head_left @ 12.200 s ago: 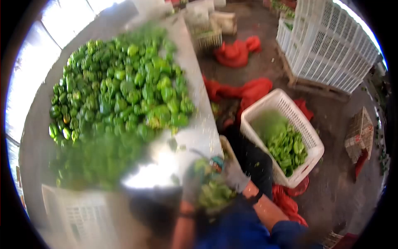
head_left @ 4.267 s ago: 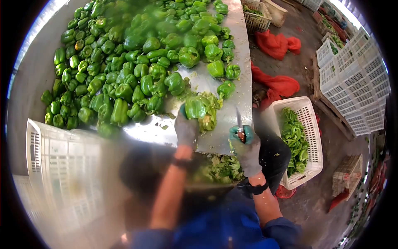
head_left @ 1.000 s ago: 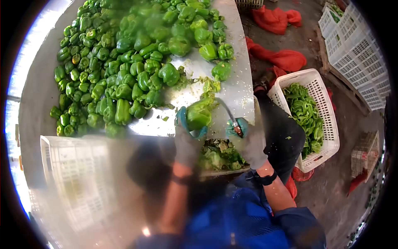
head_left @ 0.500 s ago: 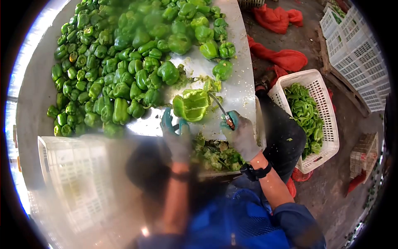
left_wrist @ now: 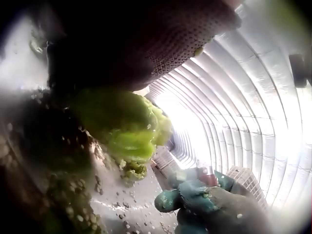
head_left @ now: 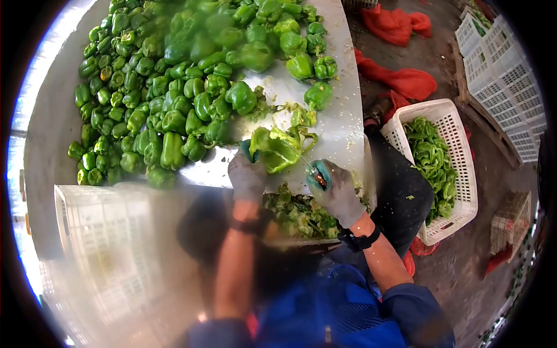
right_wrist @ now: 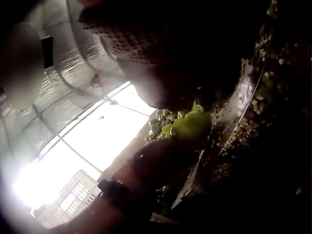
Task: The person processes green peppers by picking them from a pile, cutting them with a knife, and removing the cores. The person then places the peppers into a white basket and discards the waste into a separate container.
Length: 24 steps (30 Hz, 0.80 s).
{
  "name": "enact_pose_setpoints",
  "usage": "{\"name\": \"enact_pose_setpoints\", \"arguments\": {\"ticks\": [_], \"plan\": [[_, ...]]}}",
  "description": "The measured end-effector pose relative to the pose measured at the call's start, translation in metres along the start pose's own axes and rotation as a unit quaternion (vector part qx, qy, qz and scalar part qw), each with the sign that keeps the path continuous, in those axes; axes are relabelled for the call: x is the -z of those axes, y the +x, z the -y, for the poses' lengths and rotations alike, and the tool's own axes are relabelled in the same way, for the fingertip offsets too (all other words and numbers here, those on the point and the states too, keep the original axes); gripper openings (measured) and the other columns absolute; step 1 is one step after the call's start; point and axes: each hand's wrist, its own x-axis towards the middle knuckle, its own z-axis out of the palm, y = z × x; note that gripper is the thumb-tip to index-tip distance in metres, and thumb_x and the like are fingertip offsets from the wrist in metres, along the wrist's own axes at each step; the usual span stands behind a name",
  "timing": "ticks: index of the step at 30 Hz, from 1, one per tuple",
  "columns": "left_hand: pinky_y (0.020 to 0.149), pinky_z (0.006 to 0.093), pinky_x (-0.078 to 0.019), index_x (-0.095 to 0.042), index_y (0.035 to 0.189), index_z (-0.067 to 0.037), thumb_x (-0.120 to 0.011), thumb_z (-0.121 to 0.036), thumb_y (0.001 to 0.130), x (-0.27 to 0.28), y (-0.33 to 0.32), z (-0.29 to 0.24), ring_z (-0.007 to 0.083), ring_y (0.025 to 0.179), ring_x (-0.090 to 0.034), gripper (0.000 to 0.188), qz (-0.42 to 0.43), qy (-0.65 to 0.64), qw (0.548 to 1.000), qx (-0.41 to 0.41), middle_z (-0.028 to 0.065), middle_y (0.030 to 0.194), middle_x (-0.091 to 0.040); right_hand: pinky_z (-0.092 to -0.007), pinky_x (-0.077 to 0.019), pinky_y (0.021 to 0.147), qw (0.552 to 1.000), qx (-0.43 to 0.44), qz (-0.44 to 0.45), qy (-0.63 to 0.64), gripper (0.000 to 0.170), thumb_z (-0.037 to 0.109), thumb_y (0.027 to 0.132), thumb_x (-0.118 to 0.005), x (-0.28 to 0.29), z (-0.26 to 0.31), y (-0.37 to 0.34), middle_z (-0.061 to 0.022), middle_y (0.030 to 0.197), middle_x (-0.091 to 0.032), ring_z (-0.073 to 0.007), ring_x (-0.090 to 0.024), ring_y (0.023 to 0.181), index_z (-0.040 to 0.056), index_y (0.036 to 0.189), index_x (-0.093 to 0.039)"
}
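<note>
In the head view, a cut-open green bell pepper [head_left: 278, 152] lies at the table's near edge, its pale hollow inside facing up. My gloved left hand [head_left: 248, 177] holds it by its left side. The left wrist view shows the pepper [left_wrist: 134, 129] right under that hand. My gloved right hand [head_left: 339, 194] grips a knife [head_left: 320, 181] by its brown handle, and the thin blade reaches to the pepper's right edge. Stringy pepper scraps [head_left: 301, 119] and seeds lie just beyond. The right wrist view is mostly dark.
A large heap of whole green peppers [head_left: 174, 122] covers the metal table's [head_left: 342, 104] left and far parts. Trimmings [head_left: 299, 214] fill a container below the near edge. A white crate [head_left: 467, 185] of cut pepper pieces stands at right; another crate [head_left: 87, 220] stands at left.
Half a second ago my left hand was spread apart from the pepper; now it holds the pepper's left side. Earlier a rounder pepper lay there; it now shows its opened inside.
</note>
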Motion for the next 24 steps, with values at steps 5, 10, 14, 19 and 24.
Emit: {"name": "enact_pose_setpoints", "arguments": {"ticks": [5, 10, 14, 19, 24], "plan": [[0.092, 0.0490, -0.0583, -0.075, 0.116, 0.006, -0.077, -0.025, 0.094, -0.017, 0.020, 0.038, 0.0429, 0.098, -0.074, 0.038, 0.050, 0.048, 0.997, -0.025, 0.0271, 0.101, -0.077, -0.0472, -0.0579, 0.072, 0.997, 0.048, -0.049, -0.022, 0.030, 0.014, 0.093, -0.076, -0.003, 0.003, -0.005, -0.0144, 0.103, -0.072, -0.0359, -0.070, 0.079, 0.0078, 0.120, -0.065], [0.098, 0.0490, -0.0586, -0.075, 0.121, 0.004, -0.077, -0.030, 0.093, 0.014, 0.012, 0.020, 0.0439, 0.108, -0.074, 0.044, 0.211, -0.143, 0.966, 0.052, 0.0295, 0.115, -0.077, -0.0481, -0.0588, 0.076, 0.999, 0.018, 0.036, -0.020, 0.028, 0.019, 0.096, -0.075, -0.006, 0.000, -0.008, -0.0190, 0.107, -0.072, -0.0373, -0.071, 0.085, 0.0031, 0.118, -0.068], [0.099, 0.0484, -0.0583, -0.074, 0.122, 0.005, -0.078, -0.031, 0.094, 0.000, 0.021, 0.034, 0.0429, 0.110, -0.074, 0.045, 0.213, -0.081, 0.973, 0.044, 0.0286, 0.117, -0.076, -0.0500, -0.0585, 0.078, 0.998, 0.010, 0.042, -0.048, 0.028, 0.022, 0.100, -0.070, -0.018, 0.001, 0.004, -0.0204, 0.106, -0.073, -0.0388, -0.072, 0.084, 0.0009, 0.119, -0.068], [0.102, 0.0466, -0.0574, -0.071, 0.127, 0.005, -0.077, -0.034, 0.095, 0.025, 0.020, 0.005, 0.0437, 0.119, -0.071, 0.051, 0.249, 0.020, 0.968, 0.017, 0.0308, 0.126, -0.072, -0.0514, -0.0541, 0.098, 0.960, -0.103, 0.258, -0.040, 0.055, 0.017, 0.098, -0.067, -0.015, 0.015, 0.040, -0.0259, 0.119, -0.071, -0.0427, -0.069, 0.107, -0.0071, 0.145, -0.054], [0.102, 0.0487, -0.0562, -0.070, 0.125, 0.004, -0.073, -0.041, 0.100, 0.006, 0.020, 0.024, 0.0443, 0.116, -0.070, 0.052, 0.241, 0.058, 0.969, -0.014, 0.0303, 0.125, -0.072, -0.0522, -0.0583, 0.088, 0.973, -0.069, 0.215, -0.054, 0.027, 0.011, 0.096, -0.064, -0.033, 0.005, 0.043, -0.0253, 0.101, -0.074, -0.0426, -0.073, 0.095, -0.0061, 0.116, -0.065]]}}
